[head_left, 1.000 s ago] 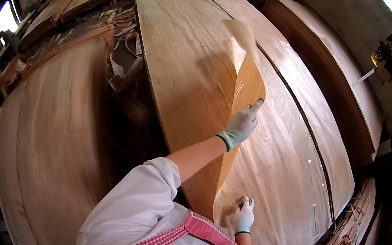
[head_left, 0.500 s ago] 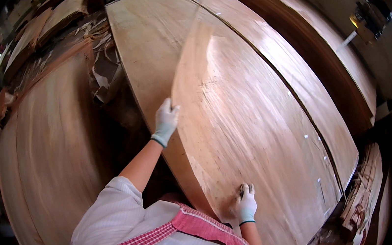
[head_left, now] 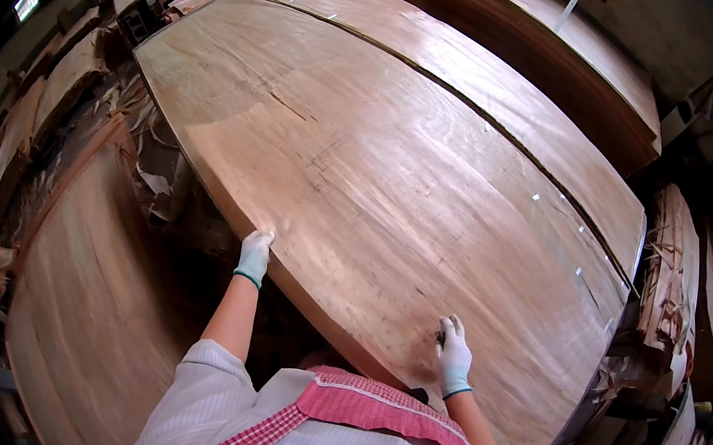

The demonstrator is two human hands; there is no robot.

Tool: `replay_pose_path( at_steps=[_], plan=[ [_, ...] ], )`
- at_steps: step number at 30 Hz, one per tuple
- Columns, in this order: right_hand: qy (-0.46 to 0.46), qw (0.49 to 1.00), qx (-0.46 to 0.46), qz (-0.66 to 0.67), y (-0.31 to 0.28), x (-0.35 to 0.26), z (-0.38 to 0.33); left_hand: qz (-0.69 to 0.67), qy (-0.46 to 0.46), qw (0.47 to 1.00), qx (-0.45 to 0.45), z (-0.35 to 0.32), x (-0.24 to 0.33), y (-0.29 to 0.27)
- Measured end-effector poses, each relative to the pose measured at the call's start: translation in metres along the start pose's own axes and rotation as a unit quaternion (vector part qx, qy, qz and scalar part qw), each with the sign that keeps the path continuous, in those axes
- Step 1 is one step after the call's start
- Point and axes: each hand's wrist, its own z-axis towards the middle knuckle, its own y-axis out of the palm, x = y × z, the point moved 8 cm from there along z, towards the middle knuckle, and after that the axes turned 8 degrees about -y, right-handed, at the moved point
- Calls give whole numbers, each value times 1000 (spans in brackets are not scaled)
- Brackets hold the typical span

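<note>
A large, thin wood veneer sheet lies on a wide table-high surface in front of me. My left hand, in a white glove with a green cuff, pinches the near left edge of the veneer. My right hand, gloved alike, is closed and rests low on the sheet to the right. A small dark thing shows at its fingers, too little visible to name. Under the left hand the sheet's edge meets the side of the surface; the thumb and fingertips are partly hidden there.
Beyond a long dark gap lies another veneer strip. A tall veneer stack stands at the back. To the left is a second veneer pile, with torn scraps beside it. Ragged veneer bundles stand at the right.
My left hand has come down and left, lowering the lifted veneer edge flat onto the surface. My right hand has stayed near the same spot. The view has shifted.
</note>
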Motion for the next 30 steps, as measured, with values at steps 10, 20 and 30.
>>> replay_pose_path(
  at_steps=[10, 20, 30],
  plan=[
    [62, 994, -89, -34, -6, 35, -136, -21, 37, 989, -141, -6, 28, 18],
    [208, 967, 102, -108, -91, 68, -225, -39, 105, 980, -163, -65, 128, 47],
    [-18, 877, 448, -170, -352, -33, -191, 50, 582, 811, -32, -194, 369, 89]
  ],
)
